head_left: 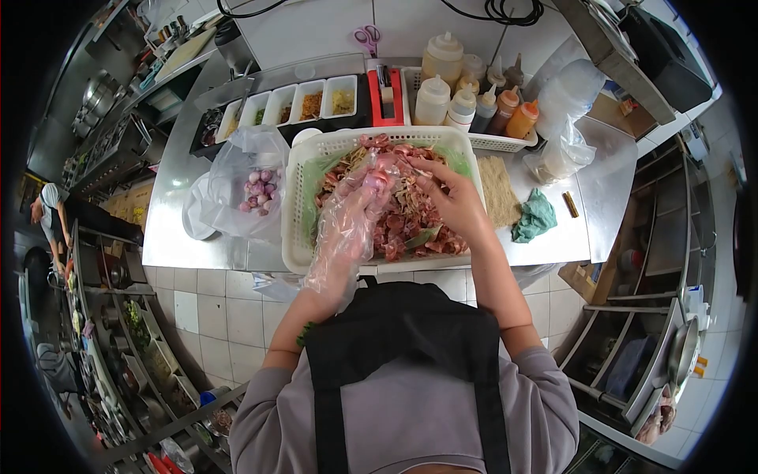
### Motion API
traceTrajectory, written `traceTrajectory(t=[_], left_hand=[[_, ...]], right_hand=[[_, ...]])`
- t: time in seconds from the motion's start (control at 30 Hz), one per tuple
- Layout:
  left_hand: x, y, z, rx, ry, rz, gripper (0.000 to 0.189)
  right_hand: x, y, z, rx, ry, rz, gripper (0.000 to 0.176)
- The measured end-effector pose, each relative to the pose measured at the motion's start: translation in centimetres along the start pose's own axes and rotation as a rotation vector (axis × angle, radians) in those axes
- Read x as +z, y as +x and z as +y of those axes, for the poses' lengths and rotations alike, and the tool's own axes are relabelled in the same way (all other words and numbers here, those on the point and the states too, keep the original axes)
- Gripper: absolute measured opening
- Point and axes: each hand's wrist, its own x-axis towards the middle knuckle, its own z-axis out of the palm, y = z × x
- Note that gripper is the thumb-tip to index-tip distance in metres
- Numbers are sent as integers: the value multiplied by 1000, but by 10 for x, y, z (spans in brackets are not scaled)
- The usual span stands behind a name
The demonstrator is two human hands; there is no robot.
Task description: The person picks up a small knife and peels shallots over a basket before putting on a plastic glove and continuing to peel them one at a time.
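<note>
A white plastic basket [297, 249] lined with green plastic holds a heap of reddish meat pieces [399, 229] mixed with brownish shreds. Over its middle, my left hand [367, 186], in a clear plastic glove, is closed round a small pink-purple shallot [377, 182]. My right hand [446, 189] is bare and close beside it, its fingers bent toward the shallot; whatever lies between its fingertips is too small to make out. Left of the basket, more shallots [260, 191] lie in an open clear plastic bag [229, 158].
Behind the basket are small trays [312, 101], a red holder [387, 99] and squeeze bottles [433, 101]. A green cloth [535, 216] lies to the right, by a brown fibrous pad [498, 189]. At far left another person [54, 209] bends over.
</note>
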Motion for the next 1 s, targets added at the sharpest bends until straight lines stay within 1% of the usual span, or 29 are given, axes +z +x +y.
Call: traceTrajectory(t=[0.1, 0.17, 0.2, 0.27, 0.3, 0.37, 0.5, 0.57, 0.7, 0.77, 0.8, 0.87, 1.0], left_hand=[[-13, 4, -8, -8, -139, -38, 35], [-14, 4, -12, 66, -220, -85, 32], [-13, 4, -13, 91, -247, -101, 31], [-13, 4, -13, 99, -254, -184, 33], [-14, 4, -14, 101, -256, -212, 34], [-20, 5, -17, 87, -309, -175, 35], [-19, 3, -17, 40, -354, -167, 35], [-14, 1, -16, 45, -285, -113, 36], [-14, -1, -15, 22, -271, -82, 34], [-11, -3, -12, 90, -124, -114, 34], [-12, -3, -10, 89, -123, -114, 34], [-13, -4, -6, 100, 43, -46, 33], [-17, -1, -8, 127, 29, -26, 33]], right_hand=[[4, -10, -18, 61, 7, -54, 34], [8, -15, -22, -151, 121, -162, 38], [9, -15, -21, -150, 122, -161, 38], [12, -15, -16, -198, 118, -234, 36], [13, -15, -16, -197, 119, -234, 36], [14, -14, -17, -195, 69, -183, 36], [14, -13, -16, -176, 42, -189, 37], [15, -12, -14, -272, -18, -126, 38], [13, -12, -20, -253, -13, -135, 38], [13, -12, -19, -281, -54, -126, 37], [13, -11, -18, -280, -53, -125, 37], [14, -11, -16, -364, -104, -93, 35], [16, -11, -16, -293, -72, -111, 35]])
